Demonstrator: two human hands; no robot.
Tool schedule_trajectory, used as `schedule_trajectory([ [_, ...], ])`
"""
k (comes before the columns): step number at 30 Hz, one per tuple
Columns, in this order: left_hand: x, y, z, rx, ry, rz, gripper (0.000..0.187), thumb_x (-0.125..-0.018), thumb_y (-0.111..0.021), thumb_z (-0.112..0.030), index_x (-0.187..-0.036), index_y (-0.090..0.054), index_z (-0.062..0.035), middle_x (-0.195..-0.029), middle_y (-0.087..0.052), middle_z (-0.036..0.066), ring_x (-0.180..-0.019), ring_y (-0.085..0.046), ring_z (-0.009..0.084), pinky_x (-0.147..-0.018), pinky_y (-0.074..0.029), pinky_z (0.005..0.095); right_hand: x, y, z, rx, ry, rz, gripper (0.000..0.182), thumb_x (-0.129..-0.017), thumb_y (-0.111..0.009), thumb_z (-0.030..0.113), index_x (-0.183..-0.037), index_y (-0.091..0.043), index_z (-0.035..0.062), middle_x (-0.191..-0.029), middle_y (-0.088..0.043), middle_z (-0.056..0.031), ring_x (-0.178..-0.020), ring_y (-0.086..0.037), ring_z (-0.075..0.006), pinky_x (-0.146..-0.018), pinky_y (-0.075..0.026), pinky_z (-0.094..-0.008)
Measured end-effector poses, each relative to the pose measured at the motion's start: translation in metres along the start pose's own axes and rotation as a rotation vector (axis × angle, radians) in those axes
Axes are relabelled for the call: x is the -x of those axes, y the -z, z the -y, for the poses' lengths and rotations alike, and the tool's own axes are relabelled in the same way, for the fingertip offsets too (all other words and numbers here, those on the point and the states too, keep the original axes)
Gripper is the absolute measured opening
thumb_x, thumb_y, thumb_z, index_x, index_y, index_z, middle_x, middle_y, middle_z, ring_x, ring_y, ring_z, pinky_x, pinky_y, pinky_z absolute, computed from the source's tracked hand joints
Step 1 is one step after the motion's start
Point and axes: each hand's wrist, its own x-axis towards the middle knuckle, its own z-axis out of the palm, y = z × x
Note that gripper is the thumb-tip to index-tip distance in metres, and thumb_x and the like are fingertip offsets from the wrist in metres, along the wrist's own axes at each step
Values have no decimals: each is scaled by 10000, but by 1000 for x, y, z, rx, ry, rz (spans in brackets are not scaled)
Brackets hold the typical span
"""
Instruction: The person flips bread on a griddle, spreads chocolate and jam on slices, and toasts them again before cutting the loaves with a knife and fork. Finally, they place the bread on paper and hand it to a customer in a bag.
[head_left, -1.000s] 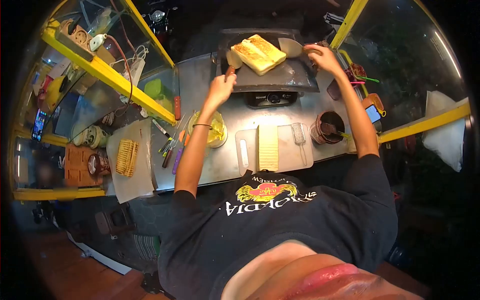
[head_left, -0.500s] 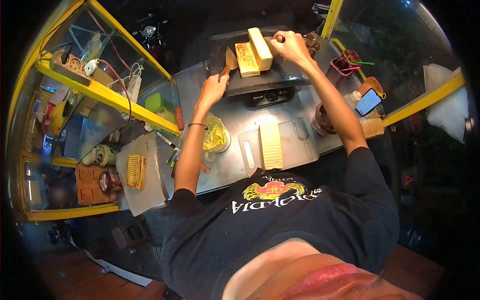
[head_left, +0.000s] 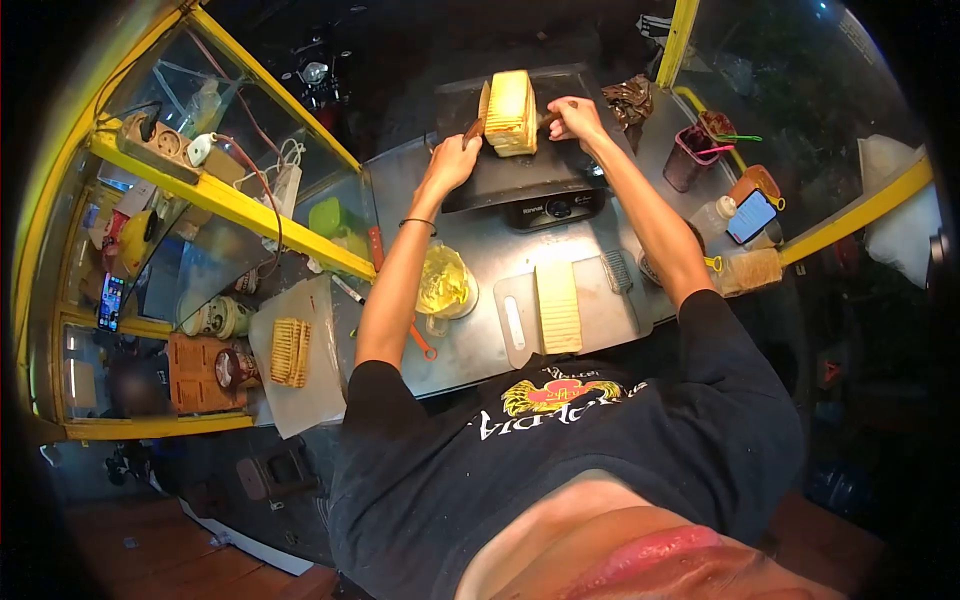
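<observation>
A steel tabletop (head_left: 480, 250) inside a yellow-framed stall is being viewed from above. At its far edge a dark griddle (head_left: 520, 165) is sitting, and on it a stack of toasted bread (head_left: 510, 112) is being stood on its edge, upright. The bread is being pressed between two tools. The left hand (head_left: 452, 160) is being kept closed around the brown handle of a spatula (head_left: 476, 124), whose blade is lying against the left side of the bread. The right hand (head_left: 573, 117) is being kept closed around a second tool on the right side of the bread; only its handle is showing, so what it is cannot be told.

Nearer the person, a white board (head_left: 610, 310) is lying on the tabletop with a pale, ridged slab (head_left: 558, 306) on it and a metal grater (head_left: 616, 270) just beside. To the left a bowl (head_left: 446, 284) with yellow contents is being partly hidden by the left forearm. Further left, waffle-marked bread (head_left: 290, 351) is resting on paper (head_left: 310, 390). To the right a phone (head_left: 751, 216) is lying lit.
</observation>
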Motion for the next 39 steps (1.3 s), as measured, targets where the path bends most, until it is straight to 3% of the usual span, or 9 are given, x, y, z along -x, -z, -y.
schedule_trajectory([
  [3, -11, -5, 16, 206, -23, -120, 466, -935, -488, -402, -876, -645, 33, -741, -659, 188, -736, -655, 322, -685, -484, 420, 7, -3, 6, 384, 556, 4, 247, -933, -564, 99, -1160, -652, 61, -786, -651, -42, -617, -625, -101, -589, -559, -278],
  [7, -1, 22, 22, 306, -24, -110, 425, -933, -526, -416, -834, -658, -24, -624, -606, 63, -592, -590, 157, -574, -444, 332, 28, 20, 31, 653, 959, -98, 298, -891, -605, 143, -1180, -652, 88, -1109, -679, -156, -1025, -664, -305, -878, -510, -347],
  [8, 6, 32, 22, 239, -46, -82, 429, -928, -523, -422, -831, -659, -28, -621, -602, 59, -591, -587, 154, -574, -442, 334, 36, 27, 33, 687, 971, -143, 292, -902, -608, 134, -1188, -661, 106, -1114, -698, -131, -839, -669, -156, -772, -513, -300],
  [12, 18, 38, 24, 78, -62, 8, 471, -914, -498, -446, -813, -655, -14, -655, -635, 97, -631, -633, 199, -607, -462, 356, 88, 53, 32, 589, 539, -207, 249, -847, -601, 180, -1047, -693, 63, -753, -694, -117, -670, -673, -202, -647, -518, -304],
  [16, 15, 3, -2, -27, -119, 2, 472, -925, -492, -404, -873, -644, 39, -770, -665, 205, -747, -657, 329, -684, -486, 405, 133, 24, -3, 717, 732, -342, 225, -837, -616, 203, -987, -684, 49, -760, -695, -147, -707, -691, -309, -665, -534, -388],
  [21, -15, -3, 17, 252, 5, -103, 447, -924, -503, -392, -870, -666, 21, -701, -665, 105, -658, -642, 189, -626, -474, 345, 162, -19, -2, 650, 591, -182, 197, -836, -629, 192, -955, -686, 46, -817, -686, -189, -769, -681, -361, -693, -527, -407],
  [28, 64, 57, 16, 268, 155, -108, 421, -940, -523, -404, -841, -679, -25, -611, -583, 12, -542, -530, 83, -518, -410, 252, 143, 54, 5, 397, 594, -458, 175, -861, -612, 126, -999, -685, 47, -656, -624, -40, -586, -551, -71, -559, -452, -273],
  [33, 65, -13, -18, 97, 30, -90, 463, -930, -494, -405, -904, -659, 28, -748, -654, 243, -772, -660, 412, -714, -491, 455, 134, 19, -35, 582, 991, -292, 207, -866, -619, 118, -1062, -670, 74, -698, -631, -136, -584, -572, -140, -571, -459, -316],
  [39, 56, 3, -14, 50, 106, -109, 472, -927, -479, -419, -849, -661, 9, -749, -650, 226, -771, -665, 370, -704, -487, 425, 138, 48, -32, 101, 303, -316, 205, -868, -619, 174, -919, -684, -15, -588, -612, -56, -407, -532, -107, -334, -418, -252],
])
